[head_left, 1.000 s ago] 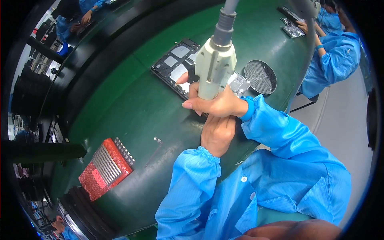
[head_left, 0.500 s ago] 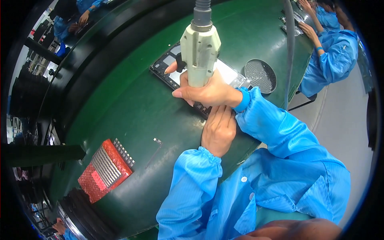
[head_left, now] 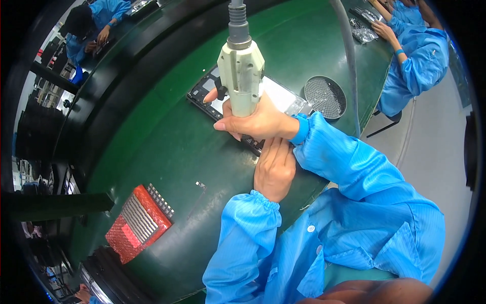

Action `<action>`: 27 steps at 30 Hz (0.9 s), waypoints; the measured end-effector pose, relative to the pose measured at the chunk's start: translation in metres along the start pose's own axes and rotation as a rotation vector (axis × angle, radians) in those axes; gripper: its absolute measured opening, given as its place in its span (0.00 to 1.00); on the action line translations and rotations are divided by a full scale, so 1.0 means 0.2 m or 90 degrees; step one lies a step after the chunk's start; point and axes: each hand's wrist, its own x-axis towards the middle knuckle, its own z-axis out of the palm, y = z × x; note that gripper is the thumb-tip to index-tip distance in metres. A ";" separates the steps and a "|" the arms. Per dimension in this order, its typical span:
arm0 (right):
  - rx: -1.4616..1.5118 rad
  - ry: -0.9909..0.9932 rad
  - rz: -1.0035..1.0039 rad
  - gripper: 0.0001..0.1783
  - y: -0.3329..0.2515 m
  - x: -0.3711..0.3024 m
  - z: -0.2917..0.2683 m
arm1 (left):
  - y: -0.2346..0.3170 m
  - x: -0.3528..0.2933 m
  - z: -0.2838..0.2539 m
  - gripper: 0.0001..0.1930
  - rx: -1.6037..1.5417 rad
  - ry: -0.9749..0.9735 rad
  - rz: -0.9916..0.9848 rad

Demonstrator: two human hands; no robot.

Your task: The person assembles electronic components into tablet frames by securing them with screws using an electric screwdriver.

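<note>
My right hand (head_left: 259, 120) is closed round a pale, upright electric screwdriver (head_left: 242, 76), with a grey cable running from its top. Its lower end and tip are hidden by my fingers. Beneath it lies an opened flat electronic device (head_left: 206, 86), like a tablet, with a black frame and a silver-white panel. My left hand (head_left: 276, 169) lies over the device's near edge, fingers stretched out side by side. My right wrist covers part of those fingers, and the thumb is out of sight.
A round grey mesh-patterned dish (head_left: 325, 97) stands right of the device. Red bubble wrap (head_left: 139, 224) bearing rows of small strips lies at left, near a small thin part (head_left: 201, 185). A hanging grey cable (head_left: 349, 61) crosses the right side. Co-workers (head_left: 417, 63) sit beyond.
The whole view has shifted slightly. The screwdriver and my right hand have moved a little left over the device. My left hand stays at the device's near edge.
</note>
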 end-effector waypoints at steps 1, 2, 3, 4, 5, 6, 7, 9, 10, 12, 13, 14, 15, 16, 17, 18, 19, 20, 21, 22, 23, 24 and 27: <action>0.001 0.001 -0.003 0.21 0.00 0.00 0.00 | 0.00 0.00 0.00 0.13 0.004 0.001 0.000; -0.005 -0.004 -0.010 0.21 0.01 0.00 -0.01 | 0.00 0.00 0.00 0.13 0.005 0.000 0.002; -0.010 -0.009 -0.017 0.20 0.01 0.00 -0.01 | 0.00 0.00 0.00 0.14 0.003 -0.006 0.001; -0.010 -0.007 -0.020 0.20 0.01 0.00 -0.02 | 0.00 0.00 0.00 0.15 -0.001 -0.012 0.000; -0.001 -0.020 -0.010 0.20 0.01 0.00 -0.02 | 0.00 0.01 -0.01 0.15 -0.001 -0.013 0.003; 0.008 -0.032 -0.001 0.19 0.01 0.01 -0.02 | 0.00 0.02 -0.01 0.12 -0.002 -0.025 0.005; 0.009 -0.032 -0.002 0.19 0.01 0.00 -0.02 | 0.01 0.02 -0.02 0.10 -0.004 -0.038 0.006; -0.024 -0.030 0.011 0.18 0.00 0.00 -0.01 | 0.01 0.02 -0.03 0.10 0.002 -0.036 0.007; -0.023 -0.030 0.010 0.18 0.00 0.00 -0.01 | 0.01 0.02 -0.03 0.10 0.006 -0.033 0.008; -0.001 -0.034 -0.013 0.17 0.01 0.00 0.00 | 0.01 0.02 -0.03 0.10 0.007 -0.037 0.006; 0.000 -0.036 -0.013 0.17 0.01 0.00 0.00 | 0.01 0.02 -0.03 0.11 0.007 -0.040 0.002; -0.018 -0.043 -0.015 0.17 0.01 0.00 -0.01 | 0.01 0.02 -0.03 0.11 0.009 -0.040 0.000; -0.037 -0.049 -0.018 0.17 0.01 0.00 -0.01 | 0.01 0.02 -0.03 0.11 0.006 -0.041 0.002; -0.037 -0.050 -0.018 0.17 0.02 0.00 -0.01 | 0.01 0.02 -0.03 0.11 0.003 -0.041 0.004; -0.036 -0.045 -0.022 0.17 0.02 0.00 0.00 | 0.01 0.02 -0.02 0.11 0.003 -0.041 0.004; -0.036 -0.040 -0.026 0.16 0.02 0.00 0.00 | 0.01 0.02 -0.02 0.11 0.004 -0.038 0.004; -0.034 -0.041 -0.026 0.16 0.02 0.00 0.00 | 0.00 0.01 -0.02 0.11 0.005 -0.035 0.003; -0.042 -0.046 -0.022 0.16 0.00 0.00 0.01 | 0.00 0.01 -0.02 0.11 0.007 -0.037 0.003; -0.050 -0.051 -0.018 0.16 0.00 0.00 0.01 | 0.00 0.01 -0.02 0.11 0.004 -0.031 0.004; -0.048 -0.048 -0.019 0.16 0.00 0.00 0.01 | 0.00 0.02 -0.01 0.11 -0.001 -0.027 0.008; -0.040 -0.036 -0.014 0.17 0.01 -0.01 0.01 | 0.00 0.01 -0.01 0.11 -0.001 -0.030 0.009; -0.030 -0.024 -0.009 0.18 0.01 -0.01 0.01 | 0.01 0.01 -0.02 0.11 0.001 -0.038 0.005; -0.032 -0.018 -0.047 0.19 0.00 0.00 0.02 | 0.00 0.01 -0.02 0.11 0.010 -0.049 0.006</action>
